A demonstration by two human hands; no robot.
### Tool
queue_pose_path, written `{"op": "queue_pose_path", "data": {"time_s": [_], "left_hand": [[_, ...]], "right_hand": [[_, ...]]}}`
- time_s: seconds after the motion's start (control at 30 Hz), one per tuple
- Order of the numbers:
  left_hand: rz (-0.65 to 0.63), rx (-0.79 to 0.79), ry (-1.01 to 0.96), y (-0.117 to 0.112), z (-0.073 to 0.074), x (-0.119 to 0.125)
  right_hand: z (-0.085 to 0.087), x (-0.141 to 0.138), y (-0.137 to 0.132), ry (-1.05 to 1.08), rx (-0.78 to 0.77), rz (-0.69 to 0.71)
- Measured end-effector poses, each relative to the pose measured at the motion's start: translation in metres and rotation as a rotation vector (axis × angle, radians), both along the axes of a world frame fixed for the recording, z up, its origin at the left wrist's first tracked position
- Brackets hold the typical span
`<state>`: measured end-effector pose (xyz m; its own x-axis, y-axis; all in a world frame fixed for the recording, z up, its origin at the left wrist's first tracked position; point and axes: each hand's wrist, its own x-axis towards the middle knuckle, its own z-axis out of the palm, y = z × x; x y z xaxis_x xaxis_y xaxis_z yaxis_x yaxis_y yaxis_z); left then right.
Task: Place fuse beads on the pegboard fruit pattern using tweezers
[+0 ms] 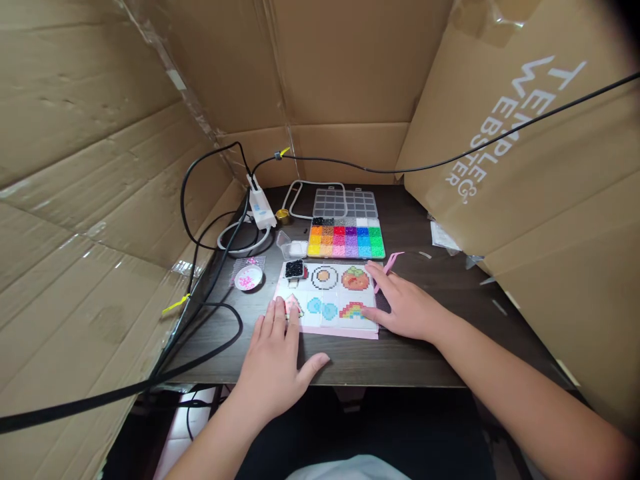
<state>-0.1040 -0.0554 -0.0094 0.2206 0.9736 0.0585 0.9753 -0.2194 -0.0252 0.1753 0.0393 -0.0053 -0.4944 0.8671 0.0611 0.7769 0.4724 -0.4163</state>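
Observation:
A clear pegboard over a pattern sheet (pixel 333 293) lies flat on the dark table, showing a fried egg, an orange figure, blue shapes and a rainbow. My left hand (pixel 277 363) rests flat with spread fingers, its fingertips on the sheet's lower left corner. My right hand (pixel 400 300) lies over the sheet's right edge, thumb and fingers apart, one finger near the top corner. Pink tweezers (pixel 387 270) lie beside that hand, partly hidden by it. A small box of black beads (pixel 295 269) stands on the sheet's upper left.
Behind the sheet is an open bead case (pixel 346 240) with many colours. To the left are a white dish of pink beads (pixel 249 278), a small clear box (pixel 293 247), a white power adapter (pixel 261 203) and black cables (pixel 220 305). Cardboard walls (pixel 345 73) surround the table.

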Motion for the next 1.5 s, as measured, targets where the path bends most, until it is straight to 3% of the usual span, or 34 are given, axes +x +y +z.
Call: {"op": "queue_pose_path", "data": {"time_s": [0.5,0.9,1.5], "left_hand": [[-0.011,0.011,0.026,-0.001,0.002,0.005],[-0.010,0.022,0.030,-0.001,0.001,0.005],[-0.030,0.067,0.010,-0.001,-0.001,0.007]], "right_hand": [[0.008,0.019,0.002,-0.062,-0.027,-0.014],[0.001,0.055,0.003,-0.019,-0.017,-0.036],[0.003,0.032,0.001,-0.069,-0.037,-0.060]]}}
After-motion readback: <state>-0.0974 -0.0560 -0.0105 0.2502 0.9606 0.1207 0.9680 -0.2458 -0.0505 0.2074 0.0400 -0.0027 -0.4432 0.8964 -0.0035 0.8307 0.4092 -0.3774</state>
